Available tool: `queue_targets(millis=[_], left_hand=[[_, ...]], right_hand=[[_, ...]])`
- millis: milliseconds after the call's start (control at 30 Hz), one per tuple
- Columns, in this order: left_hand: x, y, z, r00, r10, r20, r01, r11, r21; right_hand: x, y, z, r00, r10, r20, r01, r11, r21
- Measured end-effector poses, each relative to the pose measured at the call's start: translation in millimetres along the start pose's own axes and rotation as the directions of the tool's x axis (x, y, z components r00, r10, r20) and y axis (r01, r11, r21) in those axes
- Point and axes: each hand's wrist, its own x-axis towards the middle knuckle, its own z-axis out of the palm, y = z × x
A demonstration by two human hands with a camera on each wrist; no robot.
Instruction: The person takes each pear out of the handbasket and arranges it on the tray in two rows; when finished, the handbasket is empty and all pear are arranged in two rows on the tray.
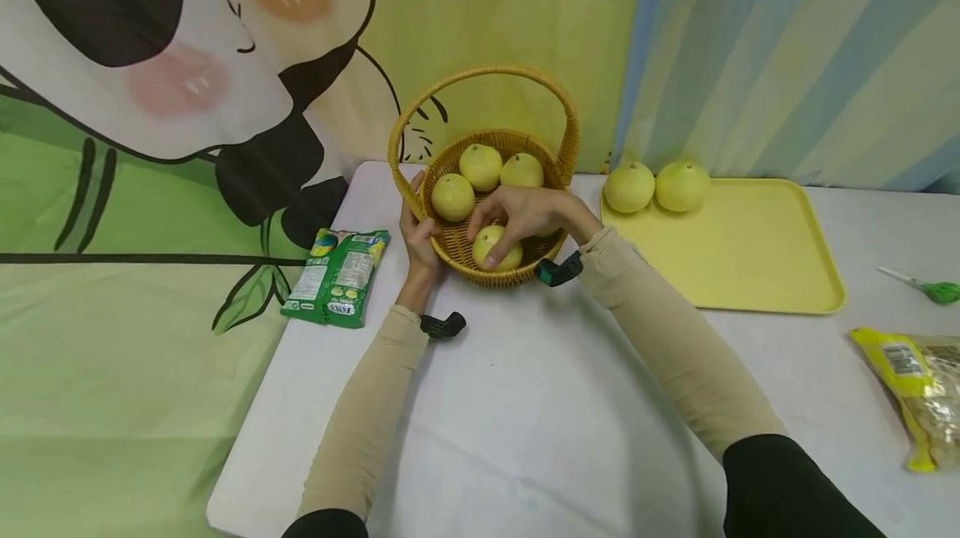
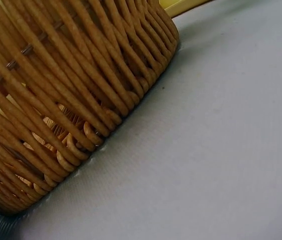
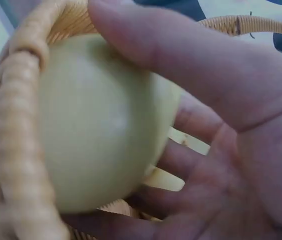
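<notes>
A wicker basket (image 1: 480, 273) with a tall arched handle stands at the back of the table, several pale yellow round fruits (image 1: 480, 167) inside it. At the basket's left side, my left hand (image 1: 418, 233) grips its rim and wall; in the left wrist view only the woven wall (image 2: 81, 65) and tabletop show clearly. My right hand (image 1: 525, 213) reaches into the basket from the right and holds a yellow fruit (image 1: 487, 244) near the front rim. The right wrist view shows thumb and fingers around this fruit (image 3: 106, 125), close against the rim (image 3: 18, 140).
To the right, a yellow tray (image 1: 750, 254) carries two more round fruits (image 1: 656, 187) at its back left corner. A green snack packet (image 1: 337, 278) lies left of the basket. Farther right are a green lollipop (image 1: 937, 292) and a yellow-and-clear bag (image 1: 915, 388). A printed curtain (image 1: 510, 4) hangs behind.
</notes>
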Motion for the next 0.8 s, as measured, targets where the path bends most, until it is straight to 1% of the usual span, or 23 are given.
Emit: queue_targets(millis=[67,133,200,267,333,400,500,633,733,800], left_hand=[[0.5,-0.5,-0.1,1.000,0.000,0.004,0.000,1.000,-0.020],[0.9,-0.8,-0.2,1.000,0.004,0.006,-0.004,0.999,-0.032],[0.5,-0.8,-0.2,1.000,0.007,0.006,-0.007,1.000,-0.027],[-0.1,-0.9,0.1,1.000,0.007,0.010,-0.007,1.000,-0.021],[-0.5,-1.1,0.0,1.000,0.005,0.011,-0.004,1.000,-0.020],[-0.9,-1.1,-0.1,1.000,0.005,0.013,-0.005,1.000,-0.023],[-1.4,-1.2,-0.4,1.000,0.006,0.004,-0.006,1.000,-0.016],[-1.6,-0.7,-0.7,1.000,0.003,-0.009,-0.003,1.000,-0.008],[-1.5,0.4,-0.5,1.000,-0.002,-0.009,0.002,1.000,-0.014],[-0.8,1.2,-0.4,1.000,-0.006,-0.004,0.005,1.000,-0.022]], right_hand=[[-4.1,0,2,1.000,-0.014,0.001,0.014,0.999,-0.030],[-8.0,2,3,0.999,-0.047,-0.014,0.046,0.997,-0.057],[-12.6,5,5,0.994,-0.098,-0.054,0.095,0.994,-0.055],[-19.4,8,7,0.982,-0.147,-0.120,0.145,0.989,-0.028],[-27.6,13,6,0.963,-0.186,-0.196,0.192,0.981,0.014],[-38.7,16,5,0.939,-0.214,-0.268,0.238,0.969,0.060],[-59.5,22,0,0.902,-0.238,-0.359,0.287,0.954,0.090],[-91.0,30,-9,0.859,-0.240,-0.452,0.313,0.945,0.095],[-115.3,38,-15,0.834,-0.230,-0.501,0.335,0.933,0.129],[-131.8,43,-19,0.822,-0.225,-0.523,0.355,0.921,0.162]])
